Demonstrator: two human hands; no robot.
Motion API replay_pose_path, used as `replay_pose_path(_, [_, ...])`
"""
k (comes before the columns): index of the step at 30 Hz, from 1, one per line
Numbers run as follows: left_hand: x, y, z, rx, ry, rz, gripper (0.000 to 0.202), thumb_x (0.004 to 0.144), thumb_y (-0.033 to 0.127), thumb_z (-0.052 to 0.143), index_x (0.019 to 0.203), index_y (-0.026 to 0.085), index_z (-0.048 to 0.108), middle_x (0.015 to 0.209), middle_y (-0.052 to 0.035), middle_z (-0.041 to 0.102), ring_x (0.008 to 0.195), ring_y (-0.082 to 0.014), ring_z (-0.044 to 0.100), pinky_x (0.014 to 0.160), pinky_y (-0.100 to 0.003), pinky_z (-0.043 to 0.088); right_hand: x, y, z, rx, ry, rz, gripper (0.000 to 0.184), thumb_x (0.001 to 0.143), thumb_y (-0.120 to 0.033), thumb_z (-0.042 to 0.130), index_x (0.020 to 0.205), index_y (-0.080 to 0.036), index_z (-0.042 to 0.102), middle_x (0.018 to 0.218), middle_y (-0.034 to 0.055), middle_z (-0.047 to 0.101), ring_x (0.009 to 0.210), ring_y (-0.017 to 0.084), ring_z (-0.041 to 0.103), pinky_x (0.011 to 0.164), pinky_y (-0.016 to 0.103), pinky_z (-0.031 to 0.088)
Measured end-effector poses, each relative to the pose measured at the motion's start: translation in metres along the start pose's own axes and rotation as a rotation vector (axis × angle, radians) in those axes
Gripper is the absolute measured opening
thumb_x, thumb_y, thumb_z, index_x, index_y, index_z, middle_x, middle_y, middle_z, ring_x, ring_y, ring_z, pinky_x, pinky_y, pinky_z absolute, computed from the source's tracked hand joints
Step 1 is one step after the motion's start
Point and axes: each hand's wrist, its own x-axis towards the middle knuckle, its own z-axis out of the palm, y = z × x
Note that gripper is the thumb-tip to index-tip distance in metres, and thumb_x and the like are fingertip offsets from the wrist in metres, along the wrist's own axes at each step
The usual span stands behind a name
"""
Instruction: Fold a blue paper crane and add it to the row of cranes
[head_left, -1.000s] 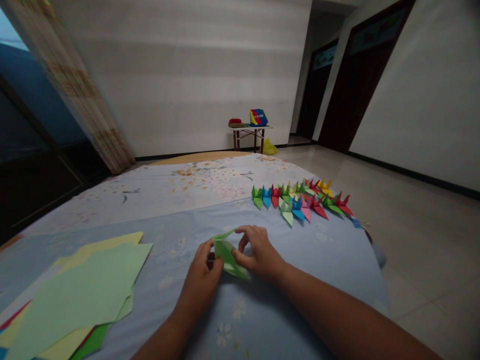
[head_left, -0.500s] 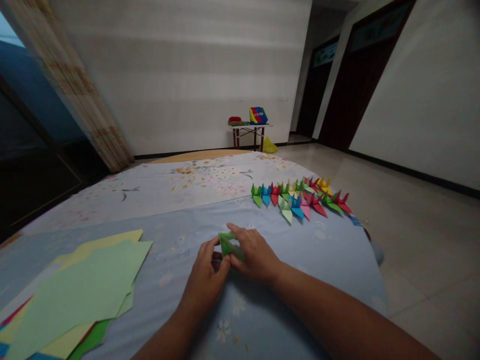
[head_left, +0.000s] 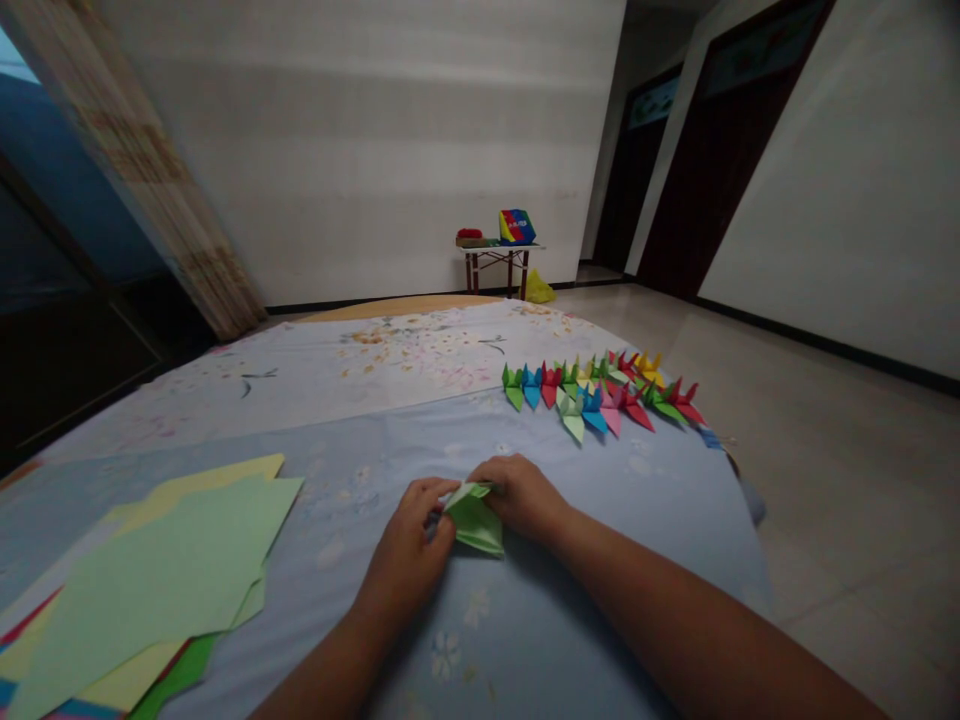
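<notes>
So both hands were pinching a half-folded light green paper (head_left: 474, 518) just below the middle of the frame, low over the blue floral sheet (head_left: 645, 500). The left hand (head_left: 409, 545) gripped its left edge with fingers curled, and the right hand (head_left: 525, 495) was closed over the top corner. A row of colourful paper cranes (head_left: 600, 395) sat further up to the right, well apart. A loose stack of coloured paper sheets (head_left: 150, 590) lay at lower left.

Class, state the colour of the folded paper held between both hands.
The folded paper is light green; head view.
</notes>
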Motion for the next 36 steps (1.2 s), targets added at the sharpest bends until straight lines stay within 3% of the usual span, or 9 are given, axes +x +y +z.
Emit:
replay_pose_path(3, [-0.002,-0.001,-0.002,0.134,-0.074,0.041,0.035,0.076,0.012,0.041,0.104,0.021,0.06,0.109,-0.0058,0.058,0.105,-0.0204,0.053,0.093,-0.04,0.04,-0.001,0.006,-0.009,0.014,-0.087,-0.056,0.024,0.073,-0.008,0.059,0.089,-0.021,0.069,0.089,0.0029,0.068,0.084,0.015,0.061,0.081,0.026,0.039])
replay_pose_path(8, [-0.008,-0.003,-0.006,0.394,-0.181,0.12,0.039,0.072,0.013,0.047,0.107,0.025,0.06,0.12,-0.0064,0.056,0.115,-0.0251,0.046,0.096,-0.047,0.033,-0.006,0.006,-0.024,-0.038,-0.19,-0.077,0.026,0.074,-0.016,0.062,0.097,-0.027,0.068,0.098,0.0027,0.067,0.099,0.021,0.053,0.089,0.037,0.03])
replay_pose_path(13, [-0.01,-0.001,-0.012,0.471,-0.271,0.153,0.048,0.068,0.012,0.049,0.114,0.026,0.056,0.128,-0.0068,0.051,0.12,-0.0265,0.041,0.098,-0.049,0.029,-0.009,0.005,-0.028,-0.029,-0.268,-0.076,0.044,0.069,-0.002,0.053,0.102,-0.028,0.067,0.107,0.0022,0.063,0.104,0.02,0.048,0.091,0.038,0.026])
replay_pose_path(16, [-0.009,0.002,-0.013,0.483,-0.295,0.132,0.041,0.074,0.017,0.048,0.113,0.026,0.056,0.128,-0.0072,0.051,0.12,-0.0269,0.041,0.097,-0.049,0.03,-0.008,0.006,-0.026,-0.023,-0.26,-0.059,0.042,0.07,-0.002,0.052,0.1,-0.027,0.067,0.106,0.0025,0.063,0.103,0.02,0.048,0.091,0.037,0.026])
replay_pose_path(20, [-0.008,0.001,-0.01,0.491,-0.27,0.133,0.031,0.084,0.023,0.042,0.11,0.028,0.056,0.127,-0.0062,0.052,0.119,-0.0253,0.042,0.095,-0.049,0.03,-0.006,0.008,-0.02,-0.043,-0.17,-0.029,0.027,0.077,-0.012,0.053,0.097,-0.024,0.068,0.1,0.0028,0.065,0.099,0.019,0.05,0.089,0.036,0.027])
replay_pose_path(24, [-0.009,-0.005,-0.007,0.505,-0.223,0.169,0.03,0.084,0.021,0.041,0.109,0.029,0.056,0.129,-0.0051,0.051,0.119,-0.0241,0.042,0.096,-0.048,0.029,-0.004,0.008,-0.016,-0.116,-0.118,0.008,0.018,0.082,-0.022,0.055,0.094,-0.024,0.068,0.093,0.0043,0.065,0.095,0.019,0.051,0.083,0.035,0.028])
replay_pose_path(36, [-0.007,-0.016,-0.005,0.589,-0.198,0.201,0.042,0.083,0.015,0.042,0.121,0.028,0.051,0.13,-0.0039,0.054,0.123,-0.0241,0.041,0.102,-0.05,0.019,-0.004,0.003,-0.02,-0.125,-0.174,0.035,0.019,0.078,-0.019,0.056,0.091,-0.024,0.07,0.082,0.0025,0.067,0.087,0.018,0.054,0.08,0.033,0.028])
